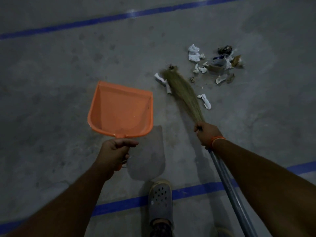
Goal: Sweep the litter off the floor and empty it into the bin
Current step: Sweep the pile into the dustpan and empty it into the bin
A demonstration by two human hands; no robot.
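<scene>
An orange dustpan (120,108) hangs above the grey floor, its shadow below it; my left hand (113,154) grips its handle. My right hand (207,134) grips a broom (183,93) where the straw bristles meet the grey pole. The blurred bristle tips touch the floor beside white paper scraps (161,79). A heap of litter (217,63), crumpled white paper, brown bits and a cup, lies to the right of the bristles. No bin is in view.
Blue tape lines cross the concrete floor, one at the far side (102,19) and one near my feet (188,190). My foot in a grey clog (159,197) stands on the near line. More white scraps (206,101) lie right of the broom.
</scene>
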